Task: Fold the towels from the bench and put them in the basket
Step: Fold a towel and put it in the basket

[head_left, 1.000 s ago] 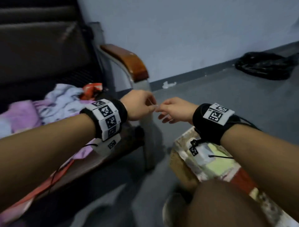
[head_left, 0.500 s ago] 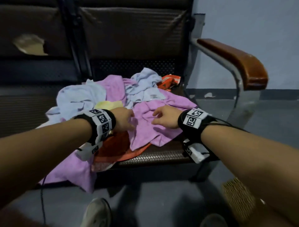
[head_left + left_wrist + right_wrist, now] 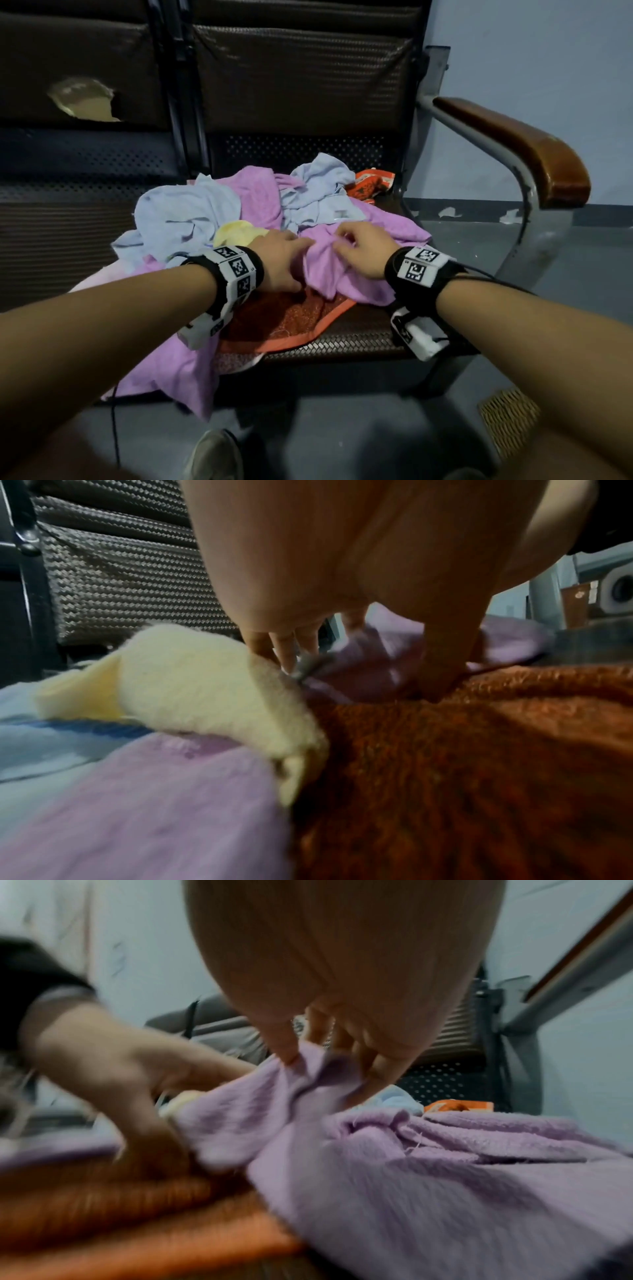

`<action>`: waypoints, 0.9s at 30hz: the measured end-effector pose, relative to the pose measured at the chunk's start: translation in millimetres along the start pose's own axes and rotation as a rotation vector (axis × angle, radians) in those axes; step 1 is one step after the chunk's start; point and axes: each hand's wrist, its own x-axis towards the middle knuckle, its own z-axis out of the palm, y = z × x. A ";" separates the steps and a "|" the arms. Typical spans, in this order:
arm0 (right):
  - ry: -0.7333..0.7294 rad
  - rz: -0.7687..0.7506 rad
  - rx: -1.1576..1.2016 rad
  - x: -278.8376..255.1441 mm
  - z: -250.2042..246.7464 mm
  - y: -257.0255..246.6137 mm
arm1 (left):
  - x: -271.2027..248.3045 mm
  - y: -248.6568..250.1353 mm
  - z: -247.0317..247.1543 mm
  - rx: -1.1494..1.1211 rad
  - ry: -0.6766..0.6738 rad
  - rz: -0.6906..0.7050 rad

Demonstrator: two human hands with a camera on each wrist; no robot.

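- Purple towel (image 3: 346, 270) lies crumpled on the bench (image 3: 342, 346), atop an orange towel (image 3: 291, 318).
- Right hand (image 3: 359, 250) pinches a raised fold of it between thumb and fingers (image 3: 380, 1066).
- Left hand (image 3: 281, 260) grips the same towel just beside, thumb down against the orange one.
- Blue towels (image 3: 185, 216) and a yellow cloth (image 3: 236, 233) are heaped behind.
- Basket (image 3: 507, 418) edge shows on the floor, lower right.

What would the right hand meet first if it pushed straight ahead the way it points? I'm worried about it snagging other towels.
Probably the light blue towel just beyond the purple towel that the right hand pinches; depth is unclear.
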 end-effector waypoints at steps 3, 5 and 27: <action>0.214 0.051 0.401 0.9 -16.3 -2.9 | 4.6 11.9 -7.2 -0.158 0.163 0.017; 0.217 0.009 0.543 -2.0 -23.9 -9.4 | 9.3 19.2 -15.4 -0.307 0.276 -0.004; 0.245 0.043 0.198 -10.0 -42.7 8.6 | 0.0 22.7 -46.9 -0.453 0.646 0.096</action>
